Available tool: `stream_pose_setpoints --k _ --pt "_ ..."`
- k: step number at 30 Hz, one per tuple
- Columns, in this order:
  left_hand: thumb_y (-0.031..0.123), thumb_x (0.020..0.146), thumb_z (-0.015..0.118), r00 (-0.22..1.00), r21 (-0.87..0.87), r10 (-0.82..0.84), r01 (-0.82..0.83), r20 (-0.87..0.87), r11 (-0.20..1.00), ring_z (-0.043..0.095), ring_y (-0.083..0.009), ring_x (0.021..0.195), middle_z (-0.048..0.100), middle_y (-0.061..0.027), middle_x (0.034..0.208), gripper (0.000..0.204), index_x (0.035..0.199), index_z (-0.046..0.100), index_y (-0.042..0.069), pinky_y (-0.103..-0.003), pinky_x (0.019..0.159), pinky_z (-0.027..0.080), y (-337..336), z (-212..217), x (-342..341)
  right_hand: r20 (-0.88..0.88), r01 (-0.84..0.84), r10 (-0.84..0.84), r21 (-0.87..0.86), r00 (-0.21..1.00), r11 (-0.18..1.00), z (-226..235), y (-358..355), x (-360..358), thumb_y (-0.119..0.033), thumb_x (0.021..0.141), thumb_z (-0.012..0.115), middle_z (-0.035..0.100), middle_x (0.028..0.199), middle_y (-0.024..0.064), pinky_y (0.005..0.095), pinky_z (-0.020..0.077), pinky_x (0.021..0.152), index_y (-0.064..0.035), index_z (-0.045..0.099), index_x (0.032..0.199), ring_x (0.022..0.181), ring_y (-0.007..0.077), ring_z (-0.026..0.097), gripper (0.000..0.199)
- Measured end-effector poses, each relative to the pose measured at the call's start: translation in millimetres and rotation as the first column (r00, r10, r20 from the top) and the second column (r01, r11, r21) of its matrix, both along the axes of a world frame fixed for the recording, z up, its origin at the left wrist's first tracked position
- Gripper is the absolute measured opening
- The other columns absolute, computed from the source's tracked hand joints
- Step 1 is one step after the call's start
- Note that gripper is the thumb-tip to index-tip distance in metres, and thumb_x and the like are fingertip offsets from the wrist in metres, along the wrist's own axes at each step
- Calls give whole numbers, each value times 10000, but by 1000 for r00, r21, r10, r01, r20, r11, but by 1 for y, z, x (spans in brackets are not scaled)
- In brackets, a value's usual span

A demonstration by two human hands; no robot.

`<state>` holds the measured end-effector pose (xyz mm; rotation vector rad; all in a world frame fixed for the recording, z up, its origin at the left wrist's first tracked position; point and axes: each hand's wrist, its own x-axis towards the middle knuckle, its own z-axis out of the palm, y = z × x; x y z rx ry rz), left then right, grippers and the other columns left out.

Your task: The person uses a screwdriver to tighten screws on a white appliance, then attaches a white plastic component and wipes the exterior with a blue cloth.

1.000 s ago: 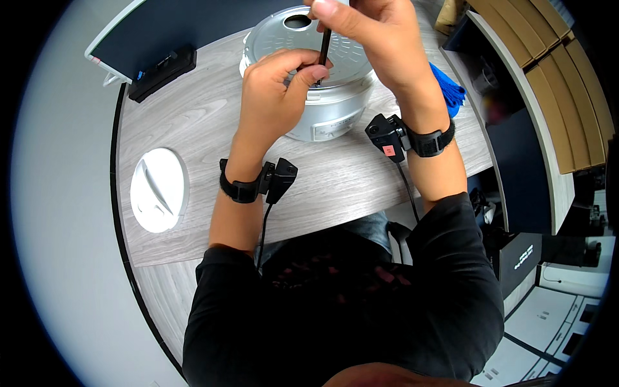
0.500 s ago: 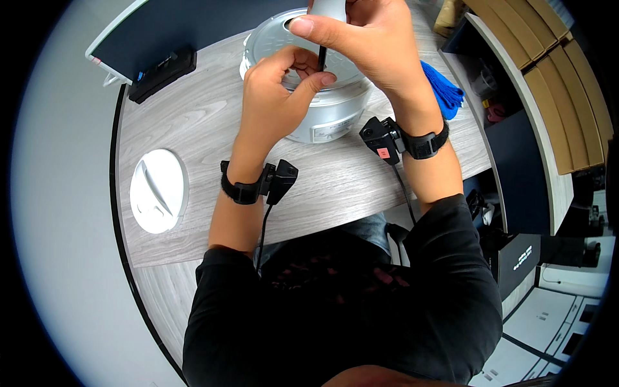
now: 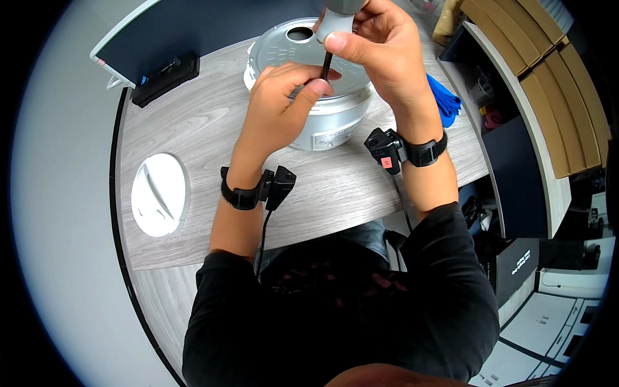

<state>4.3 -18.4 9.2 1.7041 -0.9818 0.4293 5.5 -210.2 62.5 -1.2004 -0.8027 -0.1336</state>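
Note:
A white rice cooker stands in front of me, its silver inner lid on top with a round dark hole near the far side. My right hand grips the grey handle of a screwdriver, which stands nearly upright over the lid's near part. Its dark shaft runs down to my left hand, whose thumb and forefinger pinch around the lower end. The fingers hide the tip and whatever it touches. A white oval cover with a curved ridge lies on the table at the left.
A blue cloth lies beyond my right wrist. At the far left, a black box-like object sits by a dark panel. Shelving with brown cardboard boxes borders the table on the right. Cables hang from both wrist-worn devices.
My right hand and the screwdriver have shifted slightly right and down in the picture, and the lid's hole shows more fully. My left hand keeps its pinch.

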Motion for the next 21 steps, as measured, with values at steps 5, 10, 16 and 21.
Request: stream_pose_setpoints --k 5,10,16,21 --pt "127 890 746 996 -89 63 -69 -66 994 709 -192 800 751 -85 831 124 935 730 13 -306 732 527 -4 0 -4 131 206 -200 -31 971 978 -2 18 2 10 847 787 662 1040 79 256 547 873 -3 559 1150 969 100 648 379" --pt "93 926 693 996 -98 35 -43 -80 994 725 -180 746 761 -74 807 94 917 729 6 -292 678 535 -4 -3 -2 39 75 -75 -3 996 997 2 18 -2 -32 898 736 678 1144 112 282 543 910 19 553 1264 1025 136 654 413" --pt "111 977 628 996 -47 25 -29 -86 998 707 -159 710 754 -64 788 152 942 732 7 -290 659 527 -2 0 -4 14 -30 30 21 999 999 -3 1 6 -33 965 657 681 1204 116 285 545 902 43 577 1353 1046 153 657 403" --pt "135 970 653 994 -74 -44 37 -96 997 700 -166 749 753 -80 836 157 972 732 0 -292 681 531 -1 0 -3 79 76 -71 -55 994 996 -1 2 6 17 915 706 677 1116 73 262 538 859 35 621 1248 979 118 644 344"
